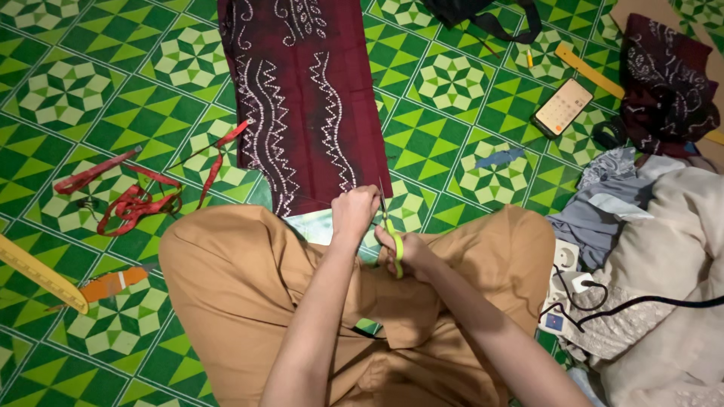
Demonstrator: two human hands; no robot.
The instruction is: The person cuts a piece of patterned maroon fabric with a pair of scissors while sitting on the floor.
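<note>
Seated cross-legged, the person pinches the near edge of the maroon batik cloth (305, 98) with the left hand (354, 212). Just right of that edge, the right hand (407, 252) grips green-handled scissors (391, 230), blades at the cloth's corner.

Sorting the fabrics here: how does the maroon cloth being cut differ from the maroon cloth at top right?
The maroon cloth being cut lies spread flat on the floor; the maroon cloth at top right is bunched in a heap. The left hand holds the flat one's edge by the scissors; nothing touches the heap. Both carry white dotted patterns.
</note>
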